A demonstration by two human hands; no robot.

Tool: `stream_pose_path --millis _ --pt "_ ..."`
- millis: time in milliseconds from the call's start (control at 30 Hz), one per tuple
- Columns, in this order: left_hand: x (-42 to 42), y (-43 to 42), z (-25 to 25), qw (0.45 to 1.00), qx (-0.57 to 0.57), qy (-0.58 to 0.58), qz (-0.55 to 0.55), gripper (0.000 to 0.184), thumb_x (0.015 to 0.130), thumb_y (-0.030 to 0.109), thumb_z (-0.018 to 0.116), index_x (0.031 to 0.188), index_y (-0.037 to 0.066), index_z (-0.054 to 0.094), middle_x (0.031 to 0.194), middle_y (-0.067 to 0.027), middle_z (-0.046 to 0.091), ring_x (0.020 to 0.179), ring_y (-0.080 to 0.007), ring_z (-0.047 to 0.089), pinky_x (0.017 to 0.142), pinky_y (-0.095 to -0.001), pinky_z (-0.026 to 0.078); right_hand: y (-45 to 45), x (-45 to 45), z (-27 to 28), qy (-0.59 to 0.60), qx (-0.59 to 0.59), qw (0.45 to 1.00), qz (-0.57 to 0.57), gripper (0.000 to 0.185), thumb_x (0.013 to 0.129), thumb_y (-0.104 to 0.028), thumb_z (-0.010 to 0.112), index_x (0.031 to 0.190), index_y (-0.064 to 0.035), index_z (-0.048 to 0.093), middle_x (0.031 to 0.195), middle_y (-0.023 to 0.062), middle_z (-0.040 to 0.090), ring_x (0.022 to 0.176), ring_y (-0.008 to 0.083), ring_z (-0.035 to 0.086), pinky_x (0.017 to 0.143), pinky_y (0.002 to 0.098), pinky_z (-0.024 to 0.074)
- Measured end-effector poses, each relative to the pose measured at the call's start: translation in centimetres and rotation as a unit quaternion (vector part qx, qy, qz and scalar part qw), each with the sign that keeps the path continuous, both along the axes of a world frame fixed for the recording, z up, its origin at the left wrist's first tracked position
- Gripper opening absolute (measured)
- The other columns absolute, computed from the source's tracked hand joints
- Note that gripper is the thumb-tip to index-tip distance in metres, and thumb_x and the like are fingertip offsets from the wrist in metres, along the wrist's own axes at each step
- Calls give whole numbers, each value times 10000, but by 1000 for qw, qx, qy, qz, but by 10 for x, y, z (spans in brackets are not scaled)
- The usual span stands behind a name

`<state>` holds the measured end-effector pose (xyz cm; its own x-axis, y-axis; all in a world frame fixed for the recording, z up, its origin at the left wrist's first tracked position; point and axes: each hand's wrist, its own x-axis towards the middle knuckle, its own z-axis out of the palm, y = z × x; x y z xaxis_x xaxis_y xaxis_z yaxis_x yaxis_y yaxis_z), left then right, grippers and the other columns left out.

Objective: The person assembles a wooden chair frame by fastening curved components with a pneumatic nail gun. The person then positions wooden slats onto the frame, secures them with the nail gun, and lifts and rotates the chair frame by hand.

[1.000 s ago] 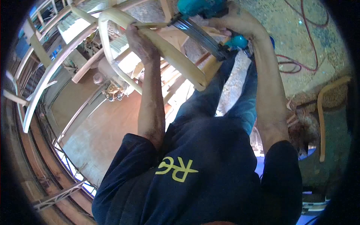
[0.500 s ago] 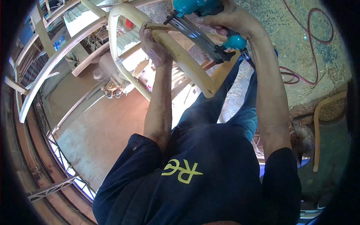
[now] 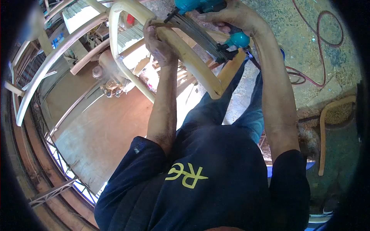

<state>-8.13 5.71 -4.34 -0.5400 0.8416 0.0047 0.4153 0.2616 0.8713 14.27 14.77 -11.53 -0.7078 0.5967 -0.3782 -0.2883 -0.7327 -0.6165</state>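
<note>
My right hand [image 3: 237, 17] is wrapped round the handle of a teal nail gun [image 3: 198, 5] at the top of the head view. The gun's dark magazine slants down to the right across a pale wooden frame [image 3: 190, 63]. My left hand [image 3: 157, 44] grips that frame's curved upper rail, its fingers bent over the wood. It lies left of the gun, apart from it. Whether the gun's nose touches the wood I cannot tell.
Curved wooden frame parts [image 3: 58, 63] stand at the left. A red air hose [image 3: 320, 46] loops over the littered floor at right. Below it lies a bent wooden piece [image 3: 323, 134]. A brown sheet [image 3: 104, 134] spreads left of my body.
The nail gun has shifted slightly left, and its magazine looks blurred now. My left hand keeps its hold on the frame. The view has moved a little.
</note>
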Motion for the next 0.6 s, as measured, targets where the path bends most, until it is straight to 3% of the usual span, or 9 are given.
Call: stream_pose_path --millis 100,133,267,367,467,533,600 --pt "-9 -1 -2 999 -29 40 -17 464 1047 337 318 1269 13 564 1016 -153 665 895 -238 672 777 -339 569 3 2 1 -66 36 996 42 214 787 -164 883 820 -38 713 667 21 653 534 90 550 485 274 421" --pt "-17 -1 -2 976 -53 195 -80 468 1049 333 306 1272 13 564 1016 -154 663 891 -236 670 770 -337 569 1 -1 0 -93 55 993 57 216 793 -177 879 816 -42 712 665 20 652 531 91 547 486 277 419" --pt "-4 -1 -3 997 -1 75 -21 424 1077 260 287 1295 10 552 1039 -149 659 899 -234 671 773 -326 578 1 -5 -3 -51 82 995 4 225 804 -190 870 787 -46 699 636 12 634 518 93 536 478 288 406" --pt "-23 -6 -5 951 -54 289 -99 391 1086 250 350 1321 0 537 1073 -164 655 934 -237 673 800 -334 586 -1 -5 -8 -15 48 998 26 225 804 -184 871 776 -50 692 624 9 625 518 94 536 480 288 406" --pt "-2 -2 4 991 -31 123 -48 340 1047 173 502 1338 2 533 1154 -171 638 984 -243 672 837 -334 585 -1 -5 -13 28 24 999 25 219 801 -170 872 763 -53 691 624 6 623 520 97 539 485 284 409" --pt "-17 -2 -6 914 -2 387 -123 372 1004 97 562 1364 12 517 1208 -165 622 1013 -239 670 842 -319 583 -1 -7 -14 37 18 999 24 215 794 -157 876 756 -52 692 630 6 626 525 99 543 488 281 413" --pt "-14 -6 -5 944 -29 313 -100 453 970 43 610 1405 29 486 1269 -156 597 1066 -254 658 884 -327 573 2 -1 -1 -47 51 997 34 218 780 -152 885 754 -47 696 637 6 631 531 98 548 490 277 413"
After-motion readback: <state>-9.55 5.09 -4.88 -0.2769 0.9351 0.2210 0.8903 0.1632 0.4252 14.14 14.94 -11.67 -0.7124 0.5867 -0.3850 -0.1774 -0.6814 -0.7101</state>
